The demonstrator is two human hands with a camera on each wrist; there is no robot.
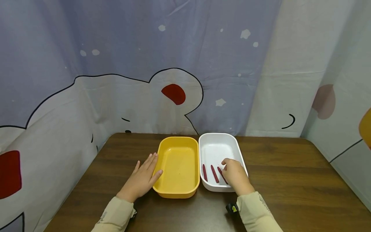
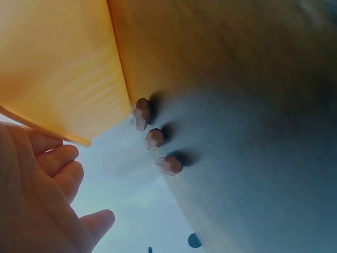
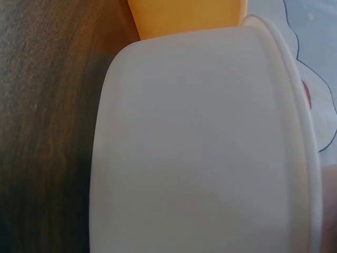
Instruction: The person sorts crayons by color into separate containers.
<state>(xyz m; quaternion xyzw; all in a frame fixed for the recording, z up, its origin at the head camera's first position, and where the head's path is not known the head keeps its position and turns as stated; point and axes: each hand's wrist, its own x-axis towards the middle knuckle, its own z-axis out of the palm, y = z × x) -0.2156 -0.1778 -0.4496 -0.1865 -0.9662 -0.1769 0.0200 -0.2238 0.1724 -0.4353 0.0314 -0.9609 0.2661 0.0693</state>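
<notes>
Reaching forward from the near side of the bench (image 1: 290,180), both forearms angle inward in pale sleeves (image 1: 114,214). The left hand (image 1: 140,181) lies against the left side of the yellow tray (image 1: 177,167), palm down, fingers nearly straight and thumb spread over the rim; its grip is released, pressing rather than clasping. Over the near right part of the white tray (image 1: 218,149), the right hand (image 1: 236,175) bends at the wrist, index finger crooked to the left; whether its grip pinches anything I cannot tell. Three red sticks (image 1: 214,174) lie slanted in the near half of the white tray, the rightmost just beside that hand. The two trays stand side by side.
</notes>
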